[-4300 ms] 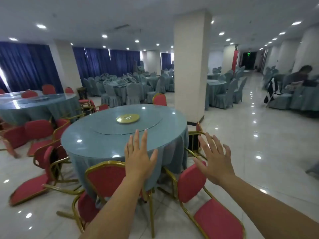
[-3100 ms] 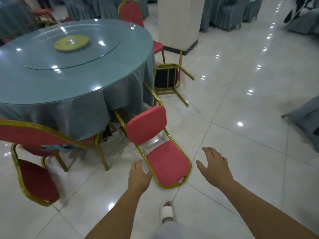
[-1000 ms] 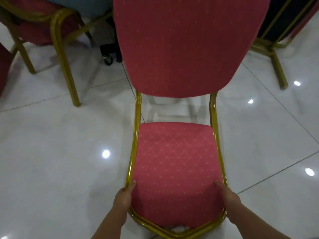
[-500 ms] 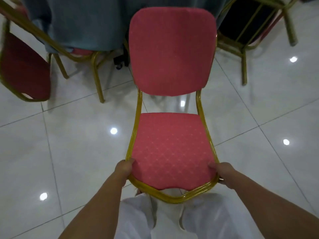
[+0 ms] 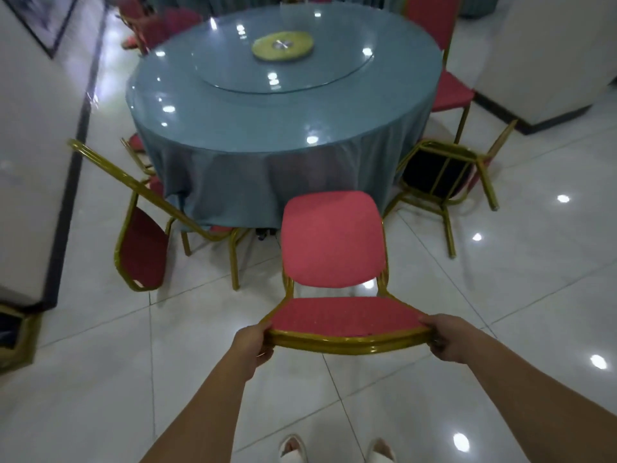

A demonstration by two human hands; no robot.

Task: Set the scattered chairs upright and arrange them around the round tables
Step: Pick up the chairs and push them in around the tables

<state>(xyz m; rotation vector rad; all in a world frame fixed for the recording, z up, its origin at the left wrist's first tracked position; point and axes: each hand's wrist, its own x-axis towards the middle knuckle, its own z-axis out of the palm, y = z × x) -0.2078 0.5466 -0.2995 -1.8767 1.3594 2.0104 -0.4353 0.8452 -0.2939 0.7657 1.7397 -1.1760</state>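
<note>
Held the chair by the front rail of its seat, on the near side of the table, with the backrest toward the table and the seat edge turned away from it. Gripped with the left hand at the rail's left corner and with the right hand at the right corner, thumbs on top and fingers curled underneath. Could not tell about the legs, hidden below the seat: on the floor or off it.

Judged stiff and fairly light: thin gilt tube, padded red seat and back, no loose or fragile parts in sight. Judged smooth on the tube, so apt to slide in a slack palm. Best taken as here, at two corners of the frame, or at the top of the backrest for turning; not by the padding, too soft for purchase. Probably to be swung round before being pushed in, given the facing away from the table.

Noted a tipped chair left of the table, a sideways chair right of it with black underside showing, and an upright chair at its far right edge.
</note>
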